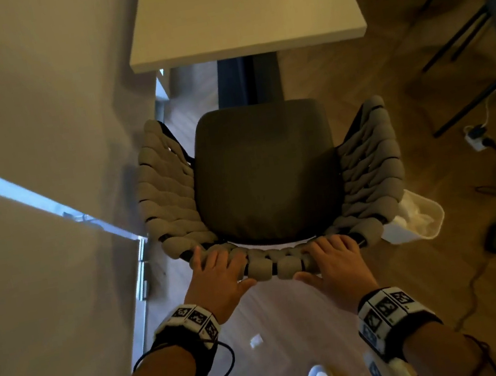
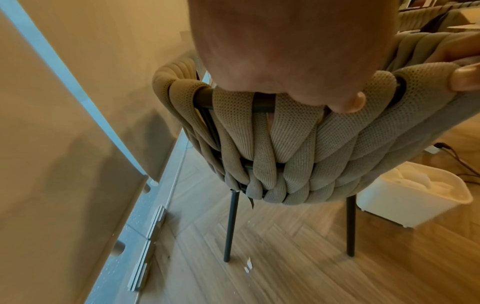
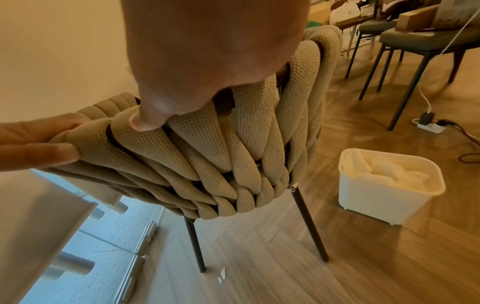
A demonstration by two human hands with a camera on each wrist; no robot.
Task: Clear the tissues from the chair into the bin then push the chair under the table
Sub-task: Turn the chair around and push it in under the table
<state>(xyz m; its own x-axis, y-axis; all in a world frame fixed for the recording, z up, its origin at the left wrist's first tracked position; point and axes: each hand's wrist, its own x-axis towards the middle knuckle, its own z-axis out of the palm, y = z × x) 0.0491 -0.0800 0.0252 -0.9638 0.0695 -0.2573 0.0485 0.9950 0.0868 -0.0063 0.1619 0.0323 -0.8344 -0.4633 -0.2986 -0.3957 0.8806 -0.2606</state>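
Hands both curled over the chair (image 1: 265, 172) backrest, left hand (image 1: 218, 277) and right hand (image 1: 337, 259) gripping; surface (image 1: 241, 10) at 12 o'clock. Crooked shove could clip the bin (image 1: 420, 219) of tissues (image 3: 387, 170) at 3 o'clock.

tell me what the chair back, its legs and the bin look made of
Chair back: thick padded tubes of beige knitted fabric, ribbed and dotted weave, woven over a dark frame. Legs: thin dark rods, probably matte metal. Bin: smooth white walls, likely plastic, with a thin liner bag.
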